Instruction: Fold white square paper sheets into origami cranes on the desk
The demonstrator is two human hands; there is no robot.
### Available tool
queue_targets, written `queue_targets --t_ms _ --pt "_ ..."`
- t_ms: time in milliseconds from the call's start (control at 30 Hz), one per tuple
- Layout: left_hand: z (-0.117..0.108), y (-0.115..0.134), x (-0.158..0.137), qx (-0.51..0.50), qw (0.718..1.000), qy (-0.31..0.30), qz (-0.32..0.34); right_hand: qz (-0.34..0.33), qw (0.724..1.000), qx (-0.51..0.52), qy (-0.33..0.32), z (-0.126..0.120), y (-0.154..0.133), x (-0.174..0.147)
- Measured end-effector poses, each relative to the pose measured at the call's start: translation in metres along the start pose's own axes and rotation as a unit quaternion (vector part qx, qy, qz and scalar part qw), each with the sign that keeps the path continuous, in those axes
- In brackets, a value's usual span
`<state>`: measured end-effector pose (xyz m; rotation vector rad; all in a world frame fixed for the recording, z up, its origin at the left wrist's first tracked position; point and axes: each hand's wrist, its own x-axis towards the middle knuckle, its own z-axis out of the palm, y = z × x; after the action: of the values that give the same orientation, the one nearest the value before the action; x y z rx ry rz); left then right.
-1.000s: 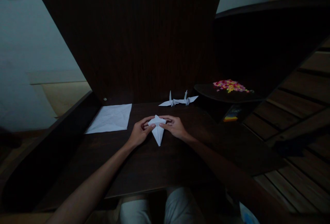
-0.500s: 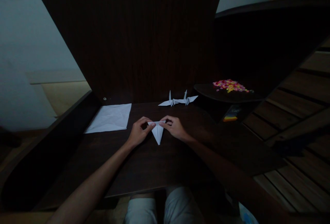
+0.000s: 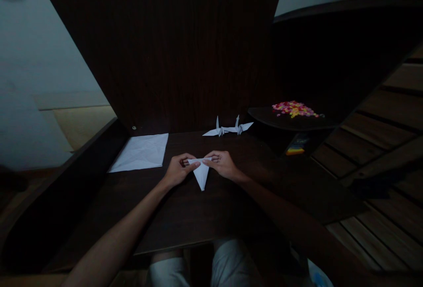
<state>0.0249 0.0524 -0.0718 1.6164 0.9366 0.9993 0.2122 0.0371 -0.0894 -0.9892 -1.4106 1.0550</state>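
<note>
Between my two hands is a folded white origami paper [image 3: 202, 177], a narrow triangle with its point toward me and its flat edge away. My left hand [image 3: 179, 169] pinches the left top corner, thumb lying on the paper's face. At the right top corner my right hand [image 3: 224, 164] grips it the same way. The fingers behind the paper are partly hidden. Beyond the hands, two white paper cranes [image 3: 228, 129] stand end to end near the back panel. White paper sheets [image 3: 140, 152], creased, lie flat to the left.
On a low corner shelf [image 3: 261, 115] at the right lies a heap of small pink, red and yellow pieces [image 3: 294, 108]. Under it is a dark packet with a rainbow-coloured end [image 3: 295, 150]. A raised side board [image 3: 62, 185] bounds the dark desk [image 3: 185, 221] on the left.
The folded paper and both hands have come slightly toward me. The thumbs now lie a little further down on the paper's face. My left leg has shifted left.
</note>
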Motion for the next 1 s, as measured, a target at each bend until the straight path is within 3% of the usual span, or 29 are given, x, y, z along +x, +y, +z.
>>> queue_targets --t_ms 267,533,800,1000 --pt "0.0002 0.0036 -0.0011 -0.001 1.000 0.021 0.015 -0.005 1.000 0.005 0.012 0.0022 -0.0057 -0.0011" --pt "-0.0008 0.0029 0.0005 0.005 0.998 0.050 0.028 0.060 0.996 0.065 0.009 -0.0005 -0.0040 0.0031" --pt "-0.0024 0.0034 0.0009 0.013 0.997 0.043 0.069 0.067 0.994 0.085 0.015 -0.0013 -0.0061 0.0023" --pt "-0.0005 0.0028 0.0005 -0.026 0.998 0.063 0.003 0.026 0.999 0.036 0.028 -0.0009 -0.0053 0.0027"
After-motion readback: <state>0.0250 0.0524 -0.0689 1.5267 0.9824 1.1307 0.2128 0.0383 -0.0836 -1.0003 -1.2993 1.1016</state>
